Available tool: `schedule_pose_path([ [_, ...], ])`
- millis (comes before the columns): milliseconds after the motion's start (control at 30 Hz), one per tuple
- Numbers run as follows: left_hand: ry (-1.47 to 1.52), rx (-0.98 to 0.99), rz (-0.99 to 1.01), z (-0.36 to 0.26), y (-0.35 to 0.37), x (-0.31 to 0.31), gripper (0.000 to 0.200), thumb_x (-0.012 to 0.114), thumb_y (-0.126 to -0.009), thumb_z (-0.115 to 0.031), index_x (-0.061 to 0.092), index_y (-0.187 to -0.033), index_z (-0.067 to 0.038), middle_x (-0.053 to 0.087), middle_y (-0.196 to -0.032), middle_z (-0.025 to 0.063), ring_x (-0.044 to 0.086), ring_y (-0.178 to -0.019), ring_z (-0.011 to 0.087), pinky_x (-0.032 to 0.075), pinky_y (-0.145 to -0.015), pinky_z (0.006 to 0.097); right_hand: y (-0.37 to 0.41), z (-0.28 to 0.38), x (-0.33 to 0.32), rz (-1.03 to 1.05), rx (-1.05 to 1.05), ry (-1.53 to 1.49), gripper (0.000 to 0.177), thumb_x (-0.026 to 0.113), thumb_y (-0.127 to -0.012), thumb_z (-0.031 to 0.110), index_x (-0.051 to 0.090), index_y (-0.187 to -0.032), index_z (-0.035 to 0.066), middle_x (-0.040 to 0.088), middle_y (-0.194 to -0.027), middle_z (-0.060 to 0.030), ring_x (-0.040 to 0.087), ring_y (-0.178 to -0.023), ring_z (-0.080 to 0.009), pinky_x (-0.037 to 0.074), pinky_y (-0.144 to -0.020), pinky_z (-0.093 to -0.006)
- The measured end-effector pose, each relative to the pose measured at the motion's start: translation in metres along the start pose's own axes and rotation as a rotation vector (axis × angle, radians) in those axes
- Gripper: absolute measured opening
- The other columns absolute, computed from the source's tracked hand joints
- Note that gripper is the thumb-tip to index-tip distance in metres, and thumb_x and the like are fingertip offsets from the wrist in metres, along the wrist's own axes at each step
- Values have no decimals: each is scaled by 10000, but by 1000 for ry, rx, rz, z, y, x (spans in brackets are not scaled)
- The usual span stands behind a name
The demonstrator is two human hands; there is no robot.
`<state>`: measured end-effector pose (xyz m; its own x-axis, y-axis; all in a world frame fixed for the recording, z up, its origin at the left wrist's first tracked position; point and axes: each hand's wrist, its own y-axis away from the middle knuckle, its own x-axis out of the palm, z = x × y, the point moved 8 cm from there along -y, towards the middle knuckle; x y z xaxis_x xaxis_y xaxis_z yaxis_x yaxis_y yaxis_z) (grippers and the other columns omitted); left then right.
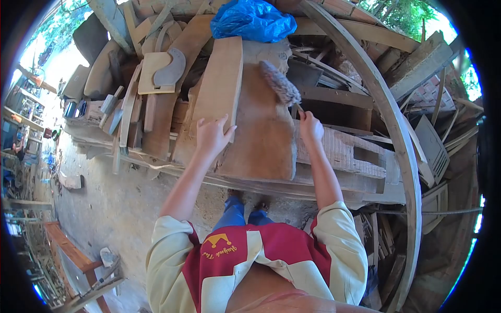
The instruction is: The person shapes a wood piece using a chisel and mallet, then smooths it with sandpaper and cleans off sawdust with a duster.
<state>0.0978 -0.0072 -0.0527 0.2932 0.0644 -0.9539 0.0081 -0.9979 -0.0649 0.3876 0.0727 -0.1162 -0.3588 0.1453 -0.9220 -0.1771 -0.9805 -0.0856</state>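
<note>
My right hand (311, 127) is closed around the handle of a fluffy grey duster (280, 83). The duster's head lies over the right edge of a wide, rough-edged wooden slab (261, 125). On the slab's left side rests a narrower, paler board (220, 83). My left hand (214, 134) is on the lower part of that board, its fingers spread and thumb out to the right. A crumpled blue plastic bag (252, 20) sits at the far end of both boards.
Left of the boards lie a light wood panel with a grey curved piece (170, 69) and several offcuts. A long curved beam (389, 115) arches along my right, with stacked scrap wood beyond. Behind me on the left stands a wooden frame (70, 248) on the concrete floor (125, 203).
</note>
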Motion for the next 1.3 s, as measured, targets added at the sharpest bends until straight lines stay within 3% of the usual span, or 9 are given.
schedule_pose_path([
  [100,35,92,-141,2,-21,-9,445,582,-765,-372,575,-1071,-50,621,-894,153,585,-824,265,345,-861,387,-12,3,-1,-66,111,15,360,383,-875,404,538,-818,84,600,-737,-202,572,-709,-407,444,-607,-488],
  [233,82,210,-205,-3,-54,-18,541,595,-762,-359,463,-1196,-65,555,-1069,139,516,-1003,266,332,-892,431,-15,47,21,-49,-57,-34,329,407,-863,392,547,-820,97,607,-733,-196,586,-698,-390,457,-619,-486],
  [433,185,353,-8,-13,-90,7,555,595,-774,-339,434,-1210,-35,506,-1157,155,465,-1100,271,332,-931,437,-42,35,21,-76,193,18,341,400,-871,365,551,-843,60,601,-764,-218,577,-737,-402,451,-640,-489],
  [600,597,449,113,-39,-118,40,534,575,-803,-327,436,-1199,3,544,-1103,176,521,-1040,249,407,-852,397,-32,62,30,-202,124,-365,285,440,-870,259,553,-887,-2,584,-827,-244,561,-803,-398,445,-688,-443],
  [700,933,80,300,-39,-141,95,446,528,-837,-311,471,-1137,14,585,-996,167,557,-952,211,442,-767,363,-3,87,53,14,226,-484,263,439,-872,211,548,-961,-11,593,-871,-227,568,-853,-360,444,-714,-400],
  [767,1289,-442,719,-51,-113,124,347,476,-861,-294,504,-1051,-6,585,-939,135,549,-900,190,447,-703,353,9,85,109,43,235,-989,260,477,-840,185,533,-1012,-2,601,-898,-217,571,-884,-348,444,-721,-393],
  [967,1116,-165,499,-86,-91,167,342,425,-875,-280,460,-1062,5,543,-1013,164,529,-936,238,423,-765,349,30,76,48,99,39,-322,388,538,-764,159,477,-1119,14,598,-912,-226,567,-905,-360,450,-724,-427],
  [1167,962,25,324,-130,-102,145,321,398,-894,-251,534,-948,35,579,-917,226,558,-901,322,412,-761,376,24,49,25,-29,172,-481,397,550,-784,144,463,-1158,42,604,-918,-199,582,-880,-338,458,-714,-384],
  [1300,942,-65,150,-99,-85,132,323,396,-878,-279,551,-893,5,585,-879,242,555,-869,381,421,-761,437,29,63,33,-94,-105,-541,347,524,-794,112,468,-1127,31,594,-909,-217,577,-872,-353,453,-699,-396],
])
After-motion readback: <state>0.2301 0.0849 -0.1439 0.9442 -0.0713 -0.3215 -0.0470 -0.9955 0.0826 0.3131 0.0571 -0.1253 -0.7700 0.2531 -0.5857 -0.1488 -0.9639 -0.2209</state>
